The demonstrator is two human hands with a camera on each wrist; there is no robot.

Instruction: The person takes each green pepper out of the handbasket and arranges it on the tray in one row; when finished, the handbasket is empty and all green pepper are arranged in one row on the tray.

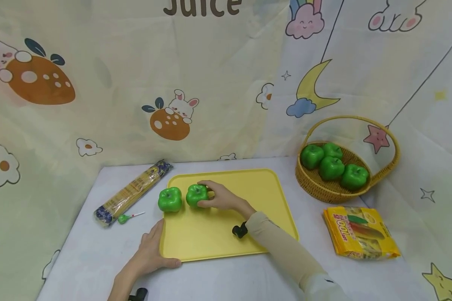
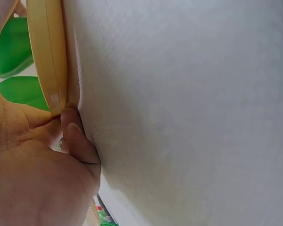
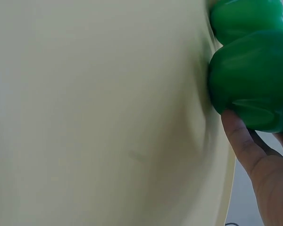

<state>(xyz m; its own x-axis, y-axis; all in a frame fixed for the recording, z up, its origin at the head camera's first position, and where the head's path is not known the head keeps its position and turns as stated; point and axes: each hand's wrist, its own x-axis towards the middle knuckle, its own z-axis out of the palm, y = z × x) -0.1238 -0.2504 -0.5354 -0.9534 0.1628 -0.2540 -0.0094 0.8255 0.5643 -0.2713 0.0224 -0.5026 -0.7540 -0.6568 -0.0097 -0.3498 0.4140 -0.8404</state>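
Note:
A green bell pepper [image 1: 197, 195] stands at the left rear of the yellow tray [image 1: 226, 234]. My right hand [image 1: 221, 196] grips that pepper between thumb and fingers; the right wrist view shows a fingertip against the pepper's side [image 3: 254, 80]. Just left of it, at the tray's left rim, sits a second green bell pepper [image 1: 170, 199]. My left hand [image 1: 149, 251] rests at the tray's front left corner, thumb along the front rim and fingers stretched along the left one. In the left wrist view the palm [image 2: 42, 183] meets the rim, and some fingers bend near the cloth.
A wicker basket [image 1: 316, 188] with several green bell peppers stands at the right rear, its handle arching up. In front of it lies a yellow snack pack [image 1: 361, 233]. Left of the tray are a packet of noodles [image 1: 133, 192] and a green lollipop [image 1: 123, 218]. A printed cloth [image 1: 226, 83] hangs behind.

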